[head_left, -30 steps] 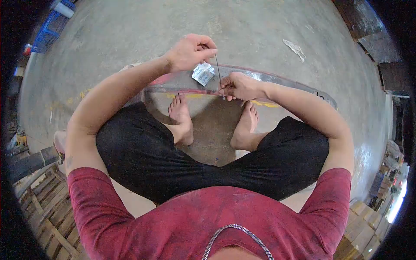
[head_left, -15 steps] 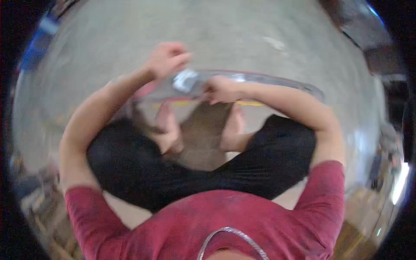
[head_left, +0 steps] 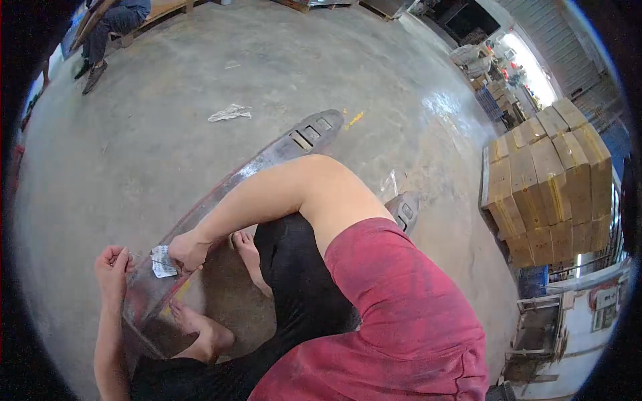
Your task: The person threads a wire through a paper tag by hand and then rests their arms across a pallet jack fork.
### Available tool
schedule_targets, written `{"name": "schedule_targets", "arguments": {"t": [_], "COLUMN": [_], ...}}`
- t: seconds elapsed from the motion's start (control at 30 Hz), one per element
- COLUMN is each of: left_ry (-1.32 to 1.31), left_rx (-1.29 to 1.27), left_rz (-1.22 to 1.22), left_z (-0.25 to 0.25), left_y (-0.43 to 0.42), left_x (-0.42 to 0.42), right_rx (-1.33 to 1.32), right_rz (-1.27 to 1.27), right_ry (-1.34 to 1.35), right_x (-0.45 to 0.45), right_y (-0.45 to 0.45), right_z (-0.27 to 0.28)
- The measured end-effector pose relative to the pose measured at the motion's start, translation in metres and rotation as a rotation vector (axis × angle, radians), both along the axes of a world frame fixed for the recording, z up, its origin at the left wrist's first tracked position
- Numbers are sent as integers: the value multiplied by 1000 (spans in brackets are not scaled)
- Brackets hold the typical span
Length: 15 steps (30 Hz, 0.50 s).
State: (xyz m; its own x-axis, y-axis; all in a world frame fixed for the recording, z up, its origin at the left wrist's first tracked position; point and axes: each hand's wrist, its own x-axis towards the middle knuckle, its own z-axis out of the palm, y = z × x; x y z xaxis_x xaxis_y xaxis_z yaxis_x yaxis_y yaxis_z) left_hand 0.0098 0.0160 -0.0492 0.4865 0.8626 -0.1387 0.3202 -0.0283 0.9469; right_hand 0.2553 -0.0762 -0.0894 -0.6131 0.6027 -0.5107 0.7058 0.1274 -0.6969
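We're curling our L hand (head_left: pixel 112 262) on one side of the printed pkt (head_left: pixel 161 261), R hand (head_left: pixel 189 251) right beside it; can't tell if either's gripping anything. Pkt's lying on the grey fork (head_left: pixel 271 156), btwn hands.

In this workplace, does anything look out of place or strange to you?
Two things, perhaps. A crumpled pale scrap lies loose on the floor beyond the long metal fork, like dropped litter. The bare feet beside that fork also look unusual, with nothing protecting them from hard metal.
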Motion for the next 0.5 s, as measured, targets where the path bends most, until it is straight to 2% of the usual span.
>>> {"name": "schedule_targets", "arguments": {"t": [0.07, 0.2, 0.27, 0.5], "left_ry": [11, 56, 80, 151], "left_rx": [-7, -62, -66, -93], "left_rz": [11, 48, 38, 144], "left_z": [2, 1, -3, -2], "left_y": [2, 9, 14, 11], "left_x": [-2, -15, -22, -29], "right_rx": [89, 99, -39, 55], "right_rz": [60, 31, -100, -48], "right_ry": [28, 1, -30, 2], "right_x": [2, -5, -7, -3], "right_y": [2, 1, -4, -7], "right_z": [-4, -4, 6, 24]}}
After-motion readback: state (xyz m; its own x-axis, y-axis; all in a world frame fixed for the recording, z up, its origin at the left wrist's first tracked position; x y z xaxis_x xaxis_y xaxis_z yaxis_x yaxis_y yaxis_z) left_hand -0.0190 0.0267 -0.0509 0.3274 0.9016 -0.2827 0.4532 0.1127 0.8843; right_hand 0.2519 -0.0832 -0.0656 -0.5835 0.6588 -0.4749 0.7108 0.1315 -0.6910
